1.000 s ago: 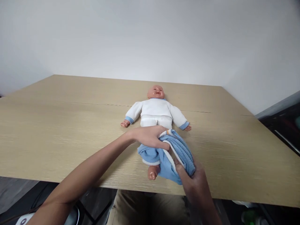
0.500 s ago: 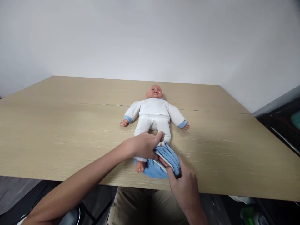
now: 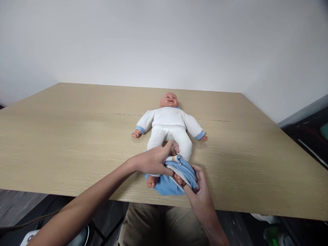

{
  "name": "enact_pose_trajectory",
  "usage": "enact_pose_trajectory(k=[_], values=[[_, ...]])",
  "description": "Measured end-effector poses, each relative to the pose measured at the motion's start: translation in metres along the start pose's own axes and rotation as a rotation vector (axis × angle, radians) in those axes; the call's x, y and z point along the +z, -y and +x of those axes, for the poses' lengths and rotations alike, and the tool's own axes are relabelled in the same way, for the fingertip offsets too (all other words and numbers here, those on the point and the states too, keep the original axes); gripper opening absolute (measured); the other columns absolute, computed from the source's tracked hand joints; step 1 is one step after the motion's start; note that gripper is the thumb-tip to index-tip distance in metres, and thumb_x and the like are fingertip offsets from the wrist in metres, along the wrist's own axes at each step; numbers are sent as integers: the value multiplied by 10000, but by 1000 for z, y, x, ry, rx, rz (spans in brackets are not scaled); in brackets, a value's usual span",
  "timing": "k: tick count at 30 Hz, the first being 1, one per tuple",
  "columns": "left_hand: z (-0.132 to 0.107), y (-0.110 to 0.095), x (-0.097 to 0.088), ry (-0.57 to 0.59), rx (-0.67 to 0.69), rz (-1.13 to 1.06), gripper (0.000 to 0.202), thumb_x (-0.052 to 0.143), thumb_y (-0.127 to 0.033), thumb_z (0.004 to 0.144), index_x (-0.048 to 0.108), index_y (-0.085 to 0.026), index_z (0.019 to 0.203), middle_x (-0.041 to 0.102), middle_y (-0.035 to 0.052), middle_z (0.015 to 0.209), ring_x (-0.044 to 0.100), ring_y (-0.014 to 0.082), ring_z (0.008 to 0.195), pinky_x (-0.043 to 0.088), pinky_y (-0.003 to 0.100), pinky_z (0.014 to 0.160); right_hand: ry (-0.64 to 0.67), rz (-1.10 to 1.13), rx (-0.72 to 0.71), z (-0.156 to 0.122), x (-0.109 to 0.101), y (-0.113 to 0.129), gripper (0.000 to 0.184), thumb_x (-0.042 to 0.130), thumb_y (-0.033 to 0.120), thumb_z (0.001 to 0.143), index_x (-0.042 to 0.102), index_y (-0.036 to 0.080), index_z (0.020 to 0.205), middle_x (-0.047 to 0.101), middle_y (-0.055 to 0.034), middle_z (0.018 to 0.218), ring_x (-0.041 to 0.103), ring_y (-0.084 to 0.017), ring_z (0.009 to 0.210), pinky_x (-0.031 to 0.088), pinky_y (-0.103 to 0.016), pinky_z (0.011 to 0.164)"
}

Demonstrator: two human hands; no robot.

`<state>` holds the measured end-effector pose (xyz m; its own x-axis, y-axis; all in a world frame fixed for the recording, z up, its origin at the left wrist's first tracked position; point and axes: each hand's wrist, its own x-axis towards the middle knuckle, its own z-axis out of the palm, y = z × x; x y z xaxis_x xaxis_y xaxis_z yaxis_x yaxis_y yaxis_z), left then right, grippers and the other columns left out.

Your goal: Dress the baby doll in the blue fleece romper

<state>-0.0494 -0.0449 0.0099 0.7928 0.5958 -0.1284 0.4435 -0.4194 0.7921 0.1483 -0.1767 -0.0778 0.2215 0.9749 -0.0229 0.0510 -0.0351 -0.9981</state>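
A baby doll in a white top and white trousers lies on its back on the wooden table, head away from me. A bunched blue garment with white trim sits around its feet near the table's front edge. My left hand grips the garment's upper edge at the doll's left shin, fingers closed on the cloth. My right hand pinches the garment's right side beside the doll's other foot. One bare foot pokes out below my left hand.
The table's front edge runs just below the doll's feet, with my lap under it. A white wall stands behind the table. Dark shelving or furniture lies off the right side.
The blue garment has slid from the doll's hips down to its feet, baring the white trousers. Both hands moved toward me with it, and the doll shifted slightly.
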Motion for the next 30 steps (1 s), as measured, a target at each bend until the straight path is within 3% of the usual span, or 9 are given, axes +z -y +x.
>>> enact_pose_trajectory(k=[3, 6, 10, 13, 15, 17, 21, 24, 30], values=[[-6, 2, 2, -31, 68, -213, 635, 792, -301, 827, 440, -234, 1350, 672, 67, 1220, 664, 252, 1042, 509, 347, 856, -30, 105, -2, 7, 2, 3, 539, 763, 296, 859, 529, 262, 1343, 715, -97, 1319, 743, -239, 1106, 632, -325, 892], [-8, 2, 6, -102, 129, -299, 590, 755, -224, 847, 463, -231, 1360, 644, 33, 1167, 625, 204, 972, 492, 311, 818, -10, 65, -52, 23, -6, 3, 444, 707, 245, 893, 560, 255, 1312, 723, -82, 1250, 730, -223, 1070, 605, -322, 897], [-6, 8, 11, -256, 188, -160, 466, 764, -212, 881, 556, -230, 1298, 647, 31, 1198, 621, 222, 1071, 472, 332, 917, 46, -70, -198, 48, -18, 4, 342, 700, 222, 912, 578, 259, 1229, 716, -33, 1101, 703, -204, 968, 561, -314, 855], [-1, 15, 11, -357, 215, 27, 231, 757, -298, 937, 604, -213, 1088, 652, 18, 1049, 601, 224, 995, 442, 353, 902, 108, -189, -291, 65, -27, 11, 358, 702, 185, 906, 585, 265, 1234, 706, -11, 1070, 675, -200, 945, 532, -318, 859], [1, 19, 10, -387, 240, 120, 184, 727, -328, 963, 593, -206, 996, 636, 25, 999, 585, 229, 966, 438, 367, 892, 208, -257, -323, 76, -34, 19, 297, 675, 150, 900, 620, 256, 1172, 680, 1, 1003, 638, -192, 891, 509, -312, 817], [-1, 20, 7, -372, 274, 172, 157, 707, -295, 961, 612, -204, 1045, 657, 54, 1093, 594, 252, 1052, 446, 391, 960, 382, -279, -328, 85, -43, 27, 237, 682, 169, 913, 632, 247, 1131, 649, 2, 986, 609, -193, 885, 497, -313, 805], [-19, 16, 0, -315, 246, 218, 487, 814, -410, 900, 614, -245, 1312, 646, 93, 1368, 542, 313, 1307, 385, 463, 1169, 675, -290, -238, 97, -64, 35, 316, 757, 346, 954, 616, 246, 1219, 634, -18, 1081, 610, -223, 980, 506, -335, 854], [-37, 18, -6, -305, 132, 180, 658, 848, -555, 871, 589, -288, 1414, 584, 100, 1496, 476, 334, 1419, 340, 490, 1239, 616, -257, -211, 104, -70, 34, 235, 725, 408, 986, 649, 246, 1138, 608, -8, 997, 578, -212, 899, 488, -324, 787], [-33, 39, -6, -496, 99, 22, 176, 714, -365, 992, 659, -229, 1089, 632, 87, 1374, 551, 277, 1331, 379, 464, 1214, 441, -88, -196, 140, -45, 40, 220, 704, 463, 979, 677, 247, 1007, 596, 6, 882, 540, -211, 850, 458, -320, 766]])
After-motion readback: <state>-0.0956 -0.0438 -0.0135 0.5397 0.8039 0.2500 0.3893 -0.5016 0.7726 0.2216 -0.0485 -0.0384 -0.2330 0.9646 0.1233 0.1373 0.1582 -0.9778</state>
